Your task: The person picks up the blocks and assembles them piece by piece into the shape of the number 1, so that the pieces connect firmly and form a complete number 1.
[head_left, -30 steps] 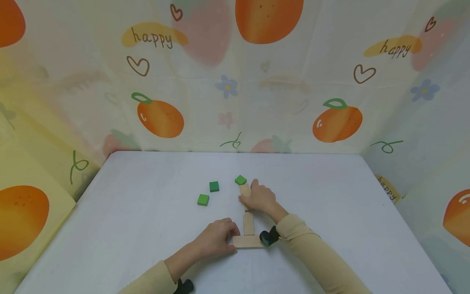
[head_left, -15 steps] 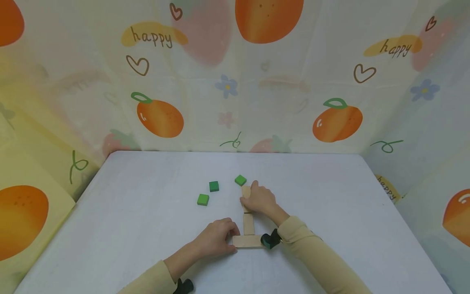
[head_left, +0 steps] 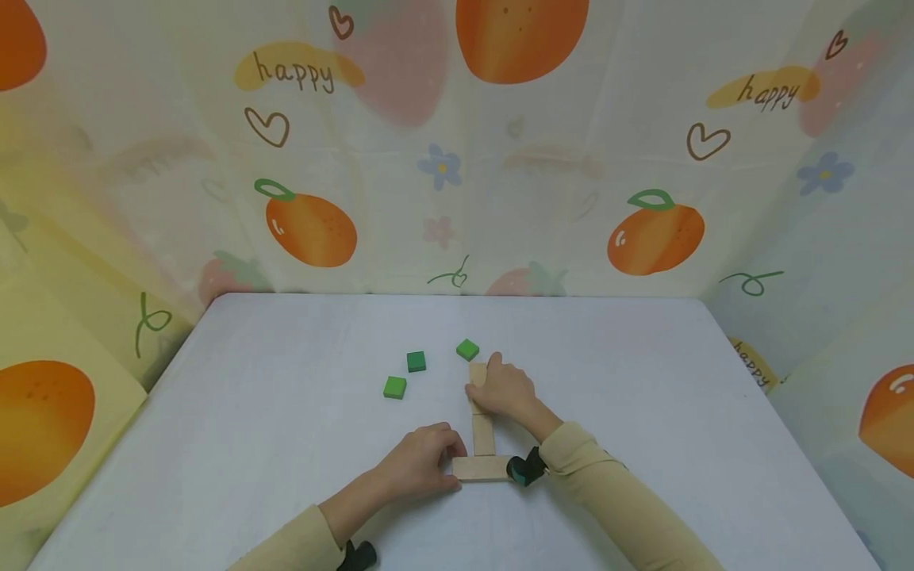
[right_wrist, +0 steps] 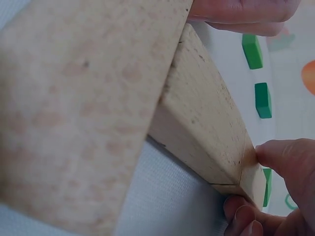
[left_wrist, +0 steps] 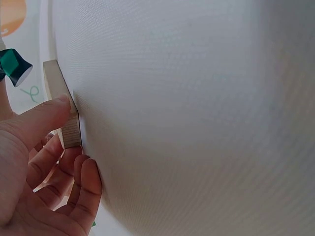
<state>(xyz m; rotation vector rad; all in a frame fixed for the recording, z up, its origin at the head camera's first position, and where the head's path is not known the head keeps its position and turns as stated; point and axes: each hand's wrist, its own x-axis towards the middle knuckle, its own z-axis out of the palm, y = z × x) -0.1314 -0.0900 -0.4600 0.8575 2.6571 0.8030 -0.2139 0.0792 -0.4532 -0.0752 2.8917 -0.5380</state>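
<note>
In the head view, my left hand (head_left: 420,461) holds the left end of a crosswise wooden block (head_left: 481,469). The left wrist view shows its thumb pressed on the block's side (left_wrist: 56,83). A second wooden block (head_left: 483,435) runs away from the crosswise one, meeting it near its middle. Beyond that lies a third wooden block (head_left: 478,373), in line with the second. My right hand (head_left: 507,392) grips this far block, thumb on one side and fingers on the other, as the right wrist view shows. There, the second block (right_wrist: 206,113) and the third (right_wrist: 252,179) touch end to end.
Three green blocks lie past the wooden ones: one light green (head_left: 467,350) just beyond the far end, a dark green (head_left: 416,362) and another light green (head_left: 395,388) to the left. A patterned cloth (head_left: 443,222) hangs behind the white table (head_left: 607,341).
My right hand has drawn the far wooden block slightly toward me and straightened it. Its gap to the second block has closed, and it now stands apart from the light green block. My left hand stays still.
</note>
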